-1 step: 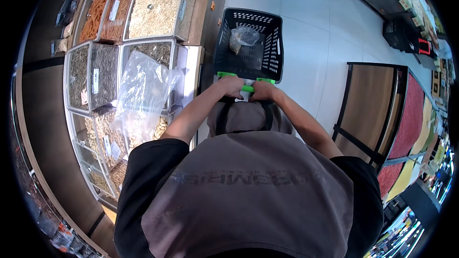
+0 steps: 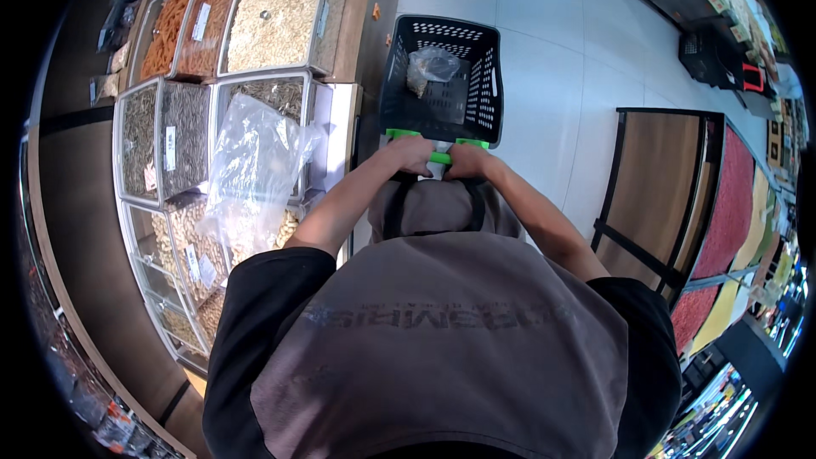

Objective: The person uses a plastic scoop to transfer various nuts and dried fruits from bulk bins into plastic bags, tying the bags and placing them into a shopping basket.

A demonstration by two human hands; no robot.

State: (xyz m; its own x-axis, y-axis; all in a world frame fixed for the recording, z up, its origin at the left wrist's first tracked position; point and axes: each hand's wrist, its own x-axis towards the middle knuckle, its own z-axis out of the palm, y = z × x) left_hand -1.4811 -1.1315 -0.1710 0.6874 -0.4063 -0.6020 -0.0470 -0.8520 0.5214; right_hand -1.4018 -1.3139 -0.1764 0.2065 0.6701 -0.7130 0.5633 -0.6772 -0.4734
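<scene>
A black plastic shopping basket (image 2: pixel 392 89) with slotted walls stands ahead of me, its bright green handle (image 2: pixel 439 157) at the near end. Around the left part of that handle my left hand (image 2: pixel 411 154) is closed. My right hand (image 2: pixel 467 159) is closed on the right part, close beside the left. The undersides of both grips are hidden. Inside the basket lies a clear plastic bag (image 2: pixel 435 63) with small brownish contents, near the far left corner.
Clear bins of dried foods (image 2: pixel 276 21) line the left side, with a crumpled clear plastic bag (image 2: pixel 251 161) draped over the nearer ones. Pale floor (image 2: pixel 544 76) stretches ahead and right. A wooden display stand (image 2: pixel 650 183) with red goods is at right; another black basket (image 2: pixel 710 59) is farther back.
</scene>
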